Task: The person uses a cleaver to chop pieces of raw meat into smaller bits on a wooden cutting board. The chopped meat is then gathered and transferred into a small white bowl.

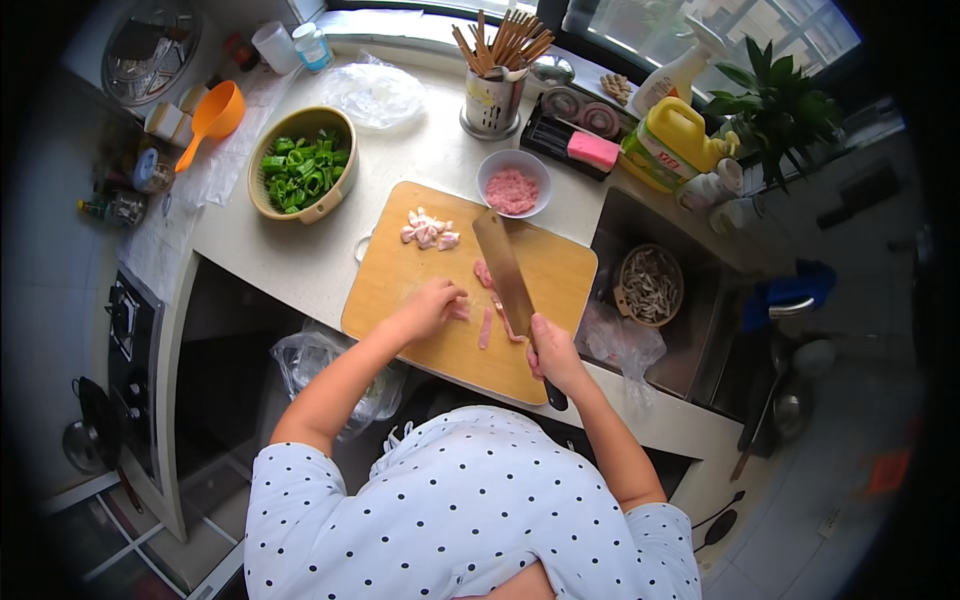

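Note:
My right hand (pixel 553 352) is wrapped round the black handle of a cleaver (pixel 505 268), whose broad blade slants up and left over the cutting board (pixel 560 275). Beneath and beside the blade lie thin strips of pink meat (pixel 485 327). My left hand (pixel 432 310) rests low over the board, fingers curled down on a small piece of meat (pixel 459 309); part of that piece is hidden by the fingers. Toward the board's far left edge sits a small heap of pale, fatty meat pieces (pixel 428 230). Just beyond the board stands a white bowl of minced meat (pixel 512 190).
A basket of cut green peppers (pixel 303 170) stands back left. On the right, the sink (pixel 615 225) holds a bowl of small fish (pixel 650 285); a plastic bag (pixel 622 338) lies by it. A chopstick holder (pixel 492 105) and a yellow jug (pixel 668 145) line the back.

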Available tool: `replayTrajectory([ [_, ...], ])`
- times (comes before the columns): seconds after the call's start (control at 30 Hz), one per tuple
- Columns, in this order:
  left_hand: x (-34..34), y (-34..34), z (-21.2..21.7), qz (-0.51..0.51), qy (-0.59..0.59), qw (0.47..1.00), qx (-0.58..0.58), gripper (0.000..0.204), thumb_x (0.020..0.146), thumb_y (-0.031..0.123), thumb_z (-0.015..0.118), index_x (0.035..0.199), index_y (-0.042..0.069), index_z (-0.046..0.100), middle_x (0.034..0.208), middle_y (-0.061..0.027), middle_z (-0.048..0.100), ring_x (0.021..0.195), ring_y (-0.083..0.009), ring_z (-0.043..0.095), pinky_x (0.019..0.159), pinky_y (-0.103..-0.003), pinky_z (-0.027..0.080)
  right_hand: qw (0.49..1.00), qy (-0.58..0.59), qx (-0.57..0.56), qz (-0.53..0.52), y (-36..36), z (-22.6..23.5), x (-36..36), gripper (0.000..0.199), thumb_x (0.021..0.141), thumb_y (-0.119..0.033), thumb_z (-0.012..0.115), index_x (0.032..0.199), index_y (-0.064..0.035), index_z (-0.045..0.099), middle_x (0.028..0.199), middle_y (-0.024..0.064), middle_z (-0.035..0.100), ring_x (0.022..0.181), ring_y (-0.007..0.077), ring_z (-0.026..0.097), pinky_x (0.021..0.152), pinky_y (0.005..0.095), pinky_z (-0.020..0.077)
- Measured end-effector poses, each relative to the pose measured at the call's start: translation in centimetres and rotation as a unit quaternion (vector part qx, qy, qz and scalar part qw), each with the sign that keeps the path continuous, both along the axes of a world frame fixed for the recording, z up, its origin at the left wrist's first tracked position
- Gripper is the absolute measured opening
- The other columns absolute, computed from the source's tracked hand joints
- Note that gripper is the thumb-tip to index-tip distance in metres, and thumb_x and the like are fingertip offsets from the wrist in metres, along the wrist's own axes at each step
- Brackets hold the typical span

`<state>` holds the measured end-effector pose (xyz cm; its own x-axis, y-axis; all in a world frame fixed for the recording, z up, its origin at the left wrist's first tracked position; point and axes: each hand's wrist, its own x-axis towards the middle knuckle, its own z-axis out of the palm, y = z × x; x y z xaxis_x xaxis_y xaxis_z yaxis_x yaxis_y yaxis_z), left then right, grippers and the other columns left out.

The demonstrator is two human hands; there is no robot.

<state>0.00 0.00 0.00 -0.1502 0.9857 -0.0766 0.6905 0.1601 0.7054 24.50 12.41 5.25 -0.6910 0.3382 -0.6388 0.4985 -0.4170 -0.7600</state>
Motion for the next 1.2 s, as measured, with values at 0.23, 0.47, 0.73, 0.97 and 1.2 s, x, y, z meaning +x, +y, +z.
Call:
replayTrajectory([
  [0.23,-1.5,-1.2,3.8,0.290,0.033,0.938,0.189,0.015,0.080,-0.001,0.062,0.093,0.003,0.068,0.087,-0.0127,0.067,0.076,-0.0263,0.064,0.068,-0.035,0.052,0.794,-0.024,0.584,0.167,-2.5,3.3,1.3,0.031,0.087,-0.016,0.062,0.115,-0.0059,0.056,0.073,0.0136,0.063,0.068,0.0319,0.064,0.058,0.0408,0.0512],
  [0.47,0.2,1.6,8.5,0.084,-0.039,0.993,0.070,0.007,0.080,0.005,0.068,0.087,0.004,0.069,0.082,-0.0107,0.066,0.072,-0.0228,0.064,0.066,-0.032,0.051,0.750,0.003,0.616,0.240,-2.5,2.8,2.3,0.032,0.089,-0.028,0.060,0.114,-0.0074,0.057,0.068,0.0103,0.060,0.064,0.0296,0.062,0.054,0.0418,0.0480],
  [0.73,6.0,5.4,5.7,-0.236,0.023,0.969,0.073,0.010,0.077,0.013,0.071,0.086,0.009,0.073,0.092,-0.0080,0.066,0.091,-0.0272,0.063,0.082,-0.038,0.050,0.731,0.052,0.629,0.261,-3.0,2.2,2.2,0.026,0.091,-0.025,0.056,0.111,-0.0083,0.058,0.068,0.0100,0.060,0.064,0.0293,0.063,0.055,0.0408,0.0484],
  [0.97,2.3,8.3,0.3,-0.037,0.009,0.999,0.001,0.013,0.075,0.008,0.064,0.086,0.008,0.072,0.092,-0.0107,0.067,0.090,-0.0293,0.063,0.084,-0.039,0.048,0.788,0.023,0.561,0.252,-3.4,4.6,3.7,0.027,0.084,-0.019,0.061,0.109,-0.0078,0.057,0.073,0.0162,0.063,0.069,0.0349,0.064,0.060,0.0448,0.0500],
  [1.2,0.6,6.6,-0.9,-0.131,0.022,0.984,0.119,0.018,0.078,0.006,0.067,0.096,0.004,0.068,0.101,-0.0124,0.064,0.099,-0.0314,0.058,0.087,-0.040,0.048,0.937,-0.050,0.344,0.031,-2.3,6.2,11.9,0.036,0.081,-0.013,0.064,0.117,-0.0066,0.062,0.071,0.0105,0.062,0.062,0.0216,0.060,0.060,0.0355,0.0494],
])
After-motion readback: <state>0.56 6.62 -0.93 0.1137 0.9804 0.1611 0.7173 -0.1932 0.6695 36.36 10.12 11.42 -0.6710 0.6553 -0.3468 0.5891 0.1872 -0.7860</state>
